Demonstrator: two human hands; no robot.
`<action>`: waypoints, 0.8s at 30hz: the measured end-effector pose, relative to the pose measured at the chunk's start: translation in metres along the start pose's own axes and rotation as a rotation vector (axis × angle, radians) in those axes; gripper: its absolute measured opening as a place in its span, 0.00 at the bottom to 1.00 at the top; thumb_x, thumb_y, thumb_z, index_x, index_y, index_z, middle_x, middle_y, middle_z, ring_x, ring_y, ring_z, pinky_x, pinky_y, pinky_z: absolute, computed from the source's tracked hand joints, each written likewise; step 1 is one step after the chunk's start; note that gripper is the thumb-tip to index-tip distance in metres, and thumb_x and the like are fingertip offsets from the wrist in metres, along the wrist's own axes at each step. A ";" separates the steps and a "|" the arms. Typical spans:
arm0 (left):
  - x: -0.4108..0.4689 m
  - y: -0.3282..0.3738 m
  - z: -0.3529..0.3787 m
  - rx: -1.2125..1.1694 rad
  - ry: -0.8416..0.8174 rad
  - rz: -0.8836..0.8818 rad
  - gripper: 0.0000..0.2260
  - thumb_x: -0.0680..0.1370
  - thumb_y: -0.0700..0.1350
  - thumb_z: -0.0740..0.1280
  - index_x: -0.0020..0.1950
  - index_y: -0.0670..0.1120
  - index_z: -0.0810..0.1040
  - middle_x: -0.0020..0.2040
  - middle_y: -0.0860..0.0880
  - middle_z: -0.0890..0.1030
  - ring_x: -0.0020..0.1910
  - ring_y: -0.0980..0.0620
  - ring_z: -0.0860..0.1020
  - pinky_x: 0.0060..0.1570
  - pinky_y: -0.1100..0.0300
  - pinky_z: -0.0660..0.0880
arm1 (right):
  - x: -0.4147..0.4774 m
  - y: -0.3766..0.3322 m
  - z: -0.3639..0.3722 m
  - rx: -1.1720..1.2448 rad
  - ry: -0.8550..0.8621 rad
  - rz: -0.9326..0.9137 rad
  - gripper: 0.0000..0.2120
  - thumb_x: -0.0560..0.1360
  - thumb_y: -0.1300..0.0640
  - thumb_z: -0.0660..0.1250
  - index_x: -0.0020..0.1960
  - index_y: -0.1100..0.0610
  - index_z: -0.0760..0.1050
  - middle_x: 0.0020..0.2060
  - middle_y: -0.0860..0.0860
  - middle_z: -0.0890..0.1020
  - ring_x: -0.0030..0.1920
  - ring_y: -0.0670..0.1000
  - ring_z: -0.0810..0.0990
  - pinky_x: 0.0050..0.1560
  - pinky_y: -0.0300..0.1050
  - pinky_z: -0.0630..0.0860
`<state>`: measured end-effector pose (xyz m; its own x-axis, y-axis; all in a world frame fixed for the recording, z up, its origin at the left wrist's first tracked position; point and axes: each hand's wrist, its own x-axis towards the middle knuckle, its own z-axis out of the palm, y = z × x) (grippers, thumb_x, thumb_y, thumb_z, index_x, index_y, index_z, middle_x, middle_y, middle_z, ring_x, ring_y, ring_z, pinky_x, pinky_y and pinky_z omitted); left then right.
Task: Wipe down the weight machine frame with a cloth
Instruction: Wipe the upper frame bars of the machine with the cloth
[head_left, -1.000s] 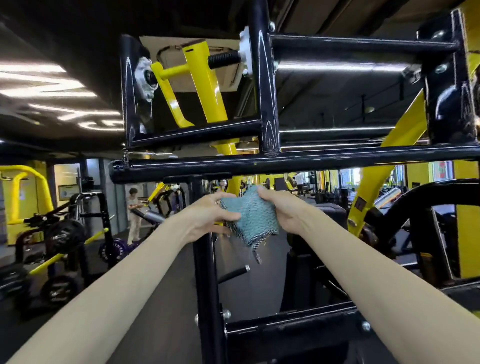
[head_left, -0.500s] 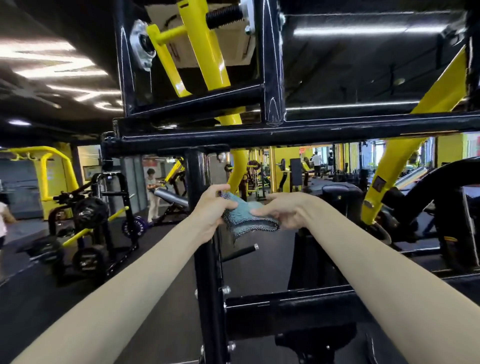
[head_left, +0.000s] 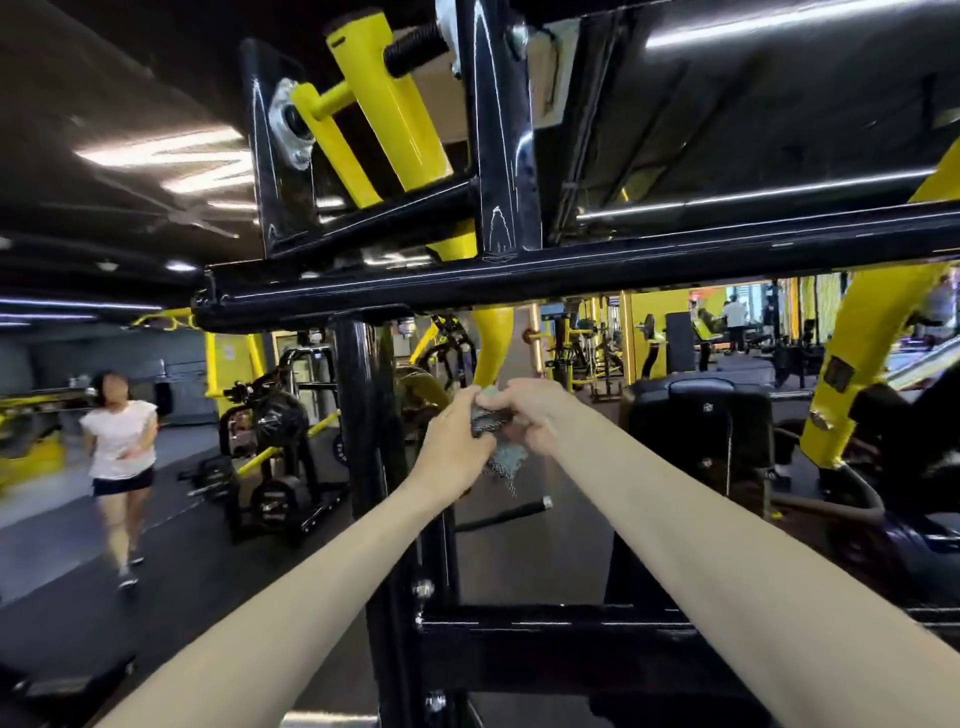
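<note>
The cloth (head_left: 505, 457) was held bunched in mid-air, pinched by the curled fingers of the left hand (head_left: 451, 448) and right hand (head_left: 537, 410), below the frame (head_left: 571, 273) and not touching it. Most wiping was judged left to do.

An open window in the frame (head_left: 498, 156) lies right of the upright post (head_left: 363, 415), under the top crossbar (head_left: 571, 270) and above the lower crossbar (head_left: 545, 634). The left grip (head_left: 452, 447) and right grip (head_left: 535, 415), both clutching the cloth (head_left: 506, 457), sit inside it. A thin rod (head_left: 509, 513) juts just below them. A padded seat (head_left: 701, 421) blocks the right side behind, and open floor (head_left: 62, 571) lies left of the post.
</note>
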<state>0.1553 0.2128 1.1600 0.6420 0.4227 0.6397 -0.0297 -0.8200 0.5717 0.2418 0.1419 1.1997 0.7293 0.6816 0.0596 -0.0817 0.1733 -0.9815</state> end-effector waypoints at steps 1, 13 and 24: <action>0.000 -0.001 -0.002 -0.029 0.045 -0.028 0.21 0.76 0.36 0.66 0.67 0.48 0.70 0.52 0.55 0.76 0.52 0.54 0.75 0.39 0.74 0.67 | 0.003 0.005 0.006 0.083 -0.021 0.017 0.07 0.72 0.69 0.70 0.41 0.61 0.74 0.35 0.55 0.80 0.31 0.50 0.79 0.32 0.43 0.76; 0.002 -0.035 -0.109 0.229 0.516 -0.041 0.13 0.79 0.35 0.60 0.60 0.45 0.78 0.53 0.45 0.78 0.48 0.50 0.78 0.49 0.59 0.76 | 0.028 0.001 0.088 0.537 0.116 -0.060 0.12 0.73 0.71 0.68 0.52 0.60 0.78 0.55 0.61 0.81 0.53 0.60 0.80 0.58 0.54 0.77; 0.028 -0.061 -0.108 0.100 0.407 -0.089 0.14 0.82 0.46 0.58 0.65 0.43 0.75 0.61 0.50 0.74 0.61 0.53 0.71 0.57 0.63 0.65 | 0.047 -0.007 0.145 0.454 0.146 -0.312 0.17 0.78 0.69 0.57 0.64 0.54 0.67 0.57 0.55 0.75 0.54 0.51 0.73 0.56 0.43 0.71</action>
<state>0.0927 0.3165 1.1985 0.2830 0.5953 0.7520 0.1001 -0.7981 0.5941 0.1779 0.2759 1.2355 0.8492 0.4495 0.2772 -0.1075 0.6610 -0.7427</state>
